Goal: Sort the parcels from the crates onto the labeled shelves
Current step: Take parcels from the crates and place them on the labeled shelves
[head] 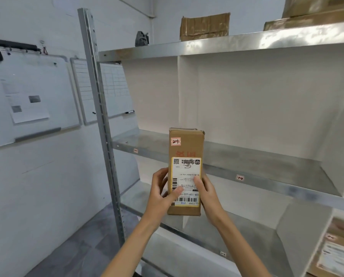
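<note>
Head view is showing you holding a cardboard parcel (186,148) upright in the air in front of the shelving. Your left hand (160,193) and right hand (207,194) are both gripping its lower half, fingers (160,177) clamped round its edges and thumbs pressing on the shipping label (187,176). A red-edged sticker (175,141) near its top is reading 2-1. Just below and behind the parcel, the lower shelf (247,232) is carrying a small tag (223,253) too blurred to read. Farther back, the middle shelf (267,162) is showing tags 1-1 (135,150) and 1-2 (240,178), so it is probably not the right level. You are seemingly checking the sticker against the tags. Next you are likely needing to lower the parcel to the row below, confirm its tag, and set it in squarely. Taped boxes (205,26) are sitting on the top shelf.
</note>
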